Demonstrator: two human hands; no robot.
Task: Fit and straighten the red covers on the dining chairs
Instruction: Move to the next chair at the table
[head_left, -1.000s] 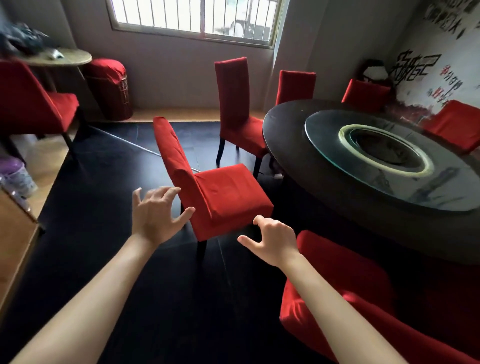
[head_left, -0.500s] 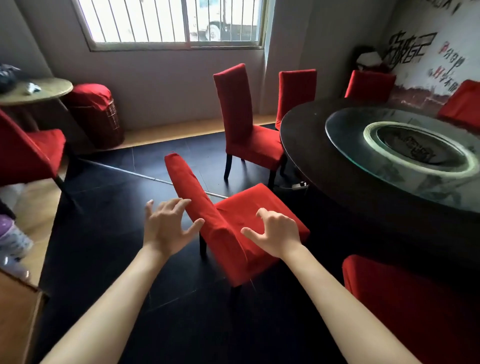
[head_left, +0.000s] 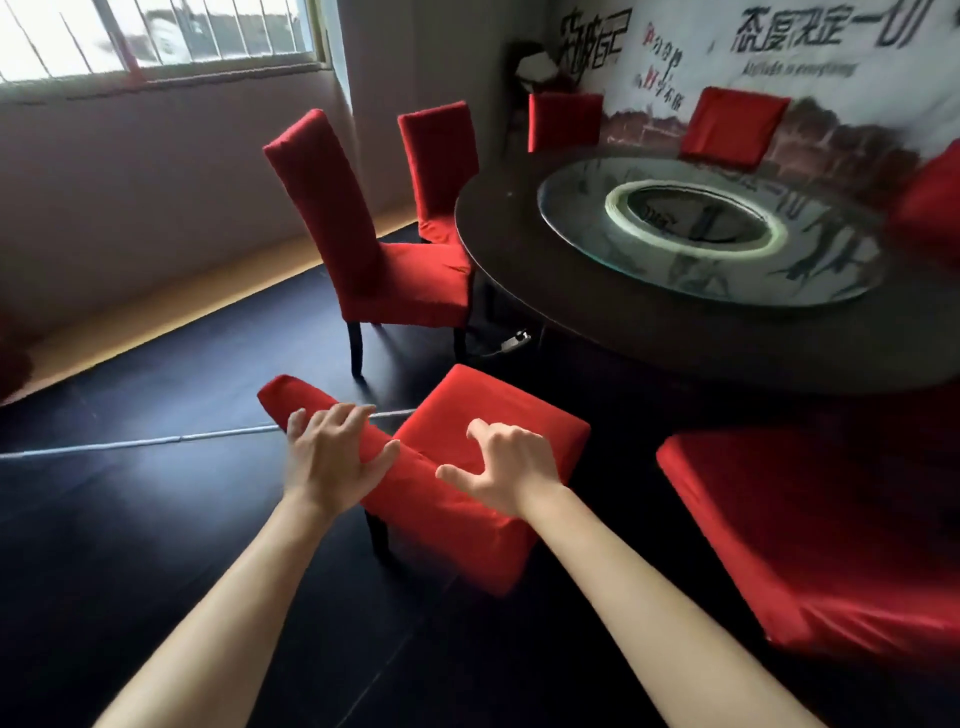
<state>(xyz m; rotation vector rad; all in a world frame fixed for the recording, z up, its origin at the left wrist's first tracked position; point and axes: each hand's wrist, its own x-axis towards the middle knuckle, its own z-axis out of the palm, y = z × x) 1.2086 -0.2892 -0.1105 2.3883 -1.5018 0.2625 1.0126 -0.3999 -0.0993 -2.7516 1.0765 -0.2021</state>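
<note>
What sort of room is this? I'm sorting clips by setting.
Probably a restaurant's private dining room: a big round table with a glass turntable, red-covered chairs ringing it, and a slogan mural on the wall.

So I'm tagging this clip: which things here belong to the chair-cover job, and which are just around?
Job:
nearest covered chair
left hand on its backrest
right hand above its seat
other red-covered chairs, e.g.

Just around:
round table
glass turntable
plug on floor
window
</note>
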